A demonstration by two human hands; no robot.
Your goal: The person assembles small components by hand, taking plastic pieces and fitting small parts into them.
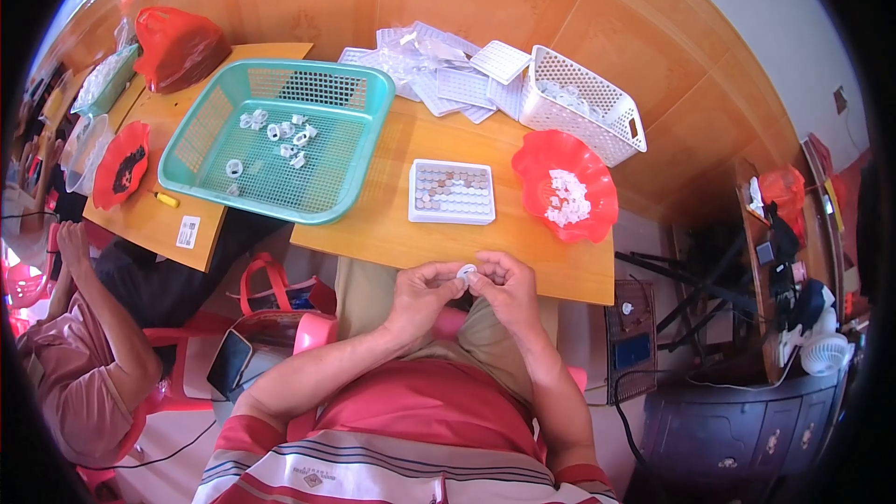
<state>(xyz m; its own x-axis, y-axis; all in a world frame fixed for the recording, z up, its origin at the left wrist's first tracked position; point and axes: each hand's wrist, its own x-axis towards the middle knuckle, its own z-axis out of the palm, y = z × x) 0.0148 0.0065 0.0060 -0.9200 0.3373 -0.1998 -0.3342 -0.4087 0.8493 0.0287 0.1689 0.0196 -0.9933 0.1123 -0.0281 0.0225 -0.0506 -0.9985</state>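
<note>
Just off the front edge of the wooden table (373, 241), above my lap, my two hands meet at one small white ring-shaped part (466, 272). Thumb and fingers of my left hand (423, 296) pinch it from one side, and my right hand (505, 291) grips it from the other. Fingertips cover much of the part. Beyond my hands lies a white tray (452, 217) with rows of small round discs, some brownish, some pale. To its right, a red wavy-rimmed bowl (597, 196) holds a heap of small white pieces.
A green mesh basket (322, 213) with several white ring parts stands at left. White trays (464, 86) and plastic bags pile up behind, beside a white perforated basket (583, 131). A co-worker (89, 364) sits at far left, near another red bowl (121, 133) and a yellow-handled tool (166, 199).
</note>
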